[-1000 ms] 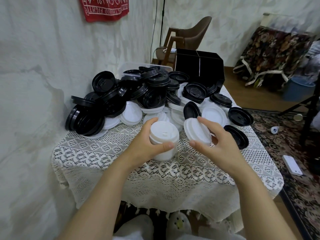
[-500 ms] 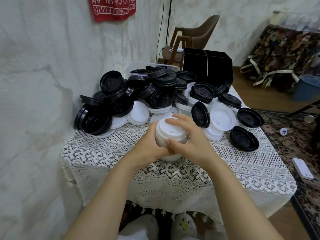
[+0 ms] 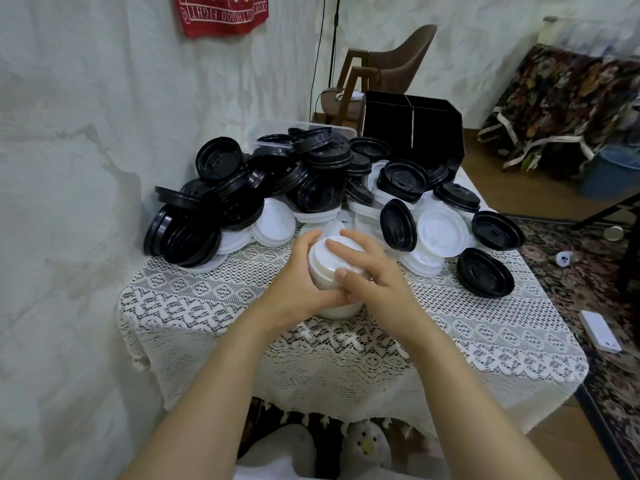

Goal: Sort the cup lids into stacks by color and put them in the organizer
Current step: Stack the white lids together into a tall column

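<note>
2 hands: left hand, right hand. 1 white stack. Black lids: heaped, too many to count. Loose white lids: several, part buried. 1 organizer, 1 tub, 1 chair, 1 table.

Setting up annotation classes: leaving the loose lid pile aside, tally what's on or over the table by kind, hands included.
black organizer: 1
clear plastic tub: 1
stack of white lids, held: 1
hands: 2 (left hand, right hand)
Total: 5
The piled lids overlap too much to count.
</note>
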